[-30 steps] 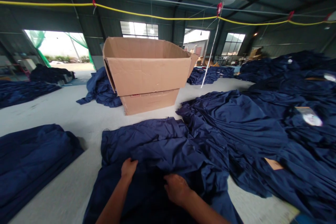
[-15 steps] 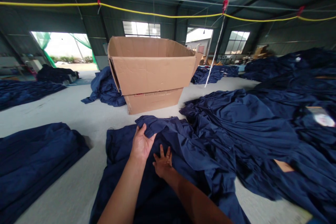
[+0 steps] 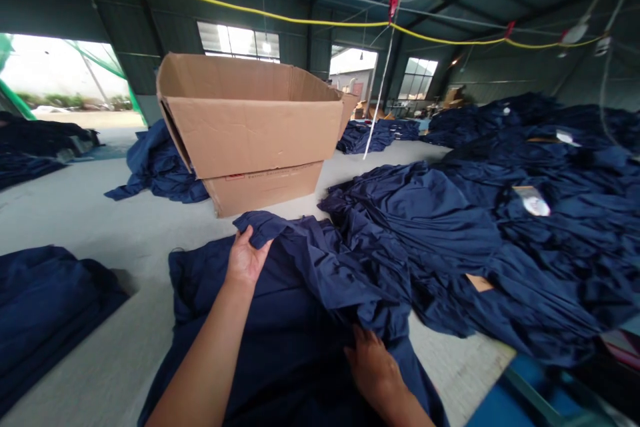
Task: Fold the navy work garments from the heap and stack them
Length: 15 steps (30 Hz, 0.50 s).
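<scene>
Dark blue cloth (image 3: 290, 293) lies spread and rumpled on the pale table in front of me. My left hand (image 3: 247, 257) pinches a raised edge of this cloth between thumb and fingers, near its far side. Lower and to the right, my right hand (image 3: 373, 363) reaches to the folded-over part of the cloth. Its thumb stands apart from the other fingers, and the fingertips are partly hidden at the fold, so what they grip, if anything, does not show.
An open cardboard box (image 3: 260, 137) stands beyond the cloth. Another blue cloth stack (image 3: 50, 307) lies at left. Large heaps of blue cloth (image 3: 565, 233) cover the right side. A yellow cable (image 3: 310, 21) hangs overhead. The pale table's (image 3: 463, 363) edge shows at lower right.
My right hand has moved right and toward me, from lying spread on the cloth to the fold. My left hand still holds the cloth edge. The view has turned right.
</scene>
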Available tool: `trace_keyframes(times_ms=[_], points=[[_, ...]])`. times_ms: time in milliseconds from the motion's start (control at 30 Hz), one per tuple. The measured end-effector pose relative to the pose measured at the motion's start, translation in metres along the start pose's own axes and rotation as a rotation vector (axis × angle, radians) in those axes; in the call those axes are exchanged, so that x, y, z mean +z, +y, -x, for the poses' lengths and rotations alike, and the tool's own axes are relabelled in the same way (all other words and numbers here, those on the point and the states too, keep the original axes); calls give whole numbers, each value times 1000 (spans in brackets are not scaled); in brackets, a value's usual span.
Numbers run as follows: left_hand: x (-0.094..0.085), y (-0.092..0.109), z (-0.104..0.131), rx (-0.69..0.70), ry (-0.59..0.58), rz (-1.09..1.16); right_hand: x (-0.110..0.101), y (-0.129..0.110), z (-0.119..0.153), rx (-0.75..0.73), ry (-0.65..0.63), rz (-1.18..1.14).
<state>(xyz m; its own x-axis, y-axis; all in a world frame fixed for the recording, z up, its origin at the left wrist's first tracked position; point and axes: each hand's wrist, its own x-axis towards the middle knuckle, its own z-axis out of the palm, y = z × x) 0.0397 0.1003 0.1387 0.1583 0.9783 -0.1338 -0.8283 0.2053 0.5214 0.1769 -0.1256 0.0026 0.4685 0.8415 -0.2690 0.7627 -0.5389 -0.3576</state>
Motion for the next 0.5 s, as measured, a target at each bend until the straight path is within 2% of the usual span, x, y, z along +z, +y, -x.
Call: trace_keyframes(times_ms=[67, 133, 167, 233, 367, 433, 500], points=[[-6, 1, 1, 3, 13, -18, -19, -8, 3, -160, 50, -45], [-11, 2, 6, -1, 15, -45, -29, -23, -4, -306, 224, -57], [-15, 3, 9, -6, 22, -63, -31, -29, -11, -321, 322, -36], [-22, 8, 15, -9, 82, -110, -29, -36, -32, -256, 435, 41], [-46, 28, 24, 21, 269, -209, -31, -20, -81, -158, 384, 156], [-66, 40, 27, 30, 315, -258, -40, -7, -98, -101, 390, 138], [-96, 50, 31, -4, 364, -337, -49, 3, -104, -58, 416, 82]])
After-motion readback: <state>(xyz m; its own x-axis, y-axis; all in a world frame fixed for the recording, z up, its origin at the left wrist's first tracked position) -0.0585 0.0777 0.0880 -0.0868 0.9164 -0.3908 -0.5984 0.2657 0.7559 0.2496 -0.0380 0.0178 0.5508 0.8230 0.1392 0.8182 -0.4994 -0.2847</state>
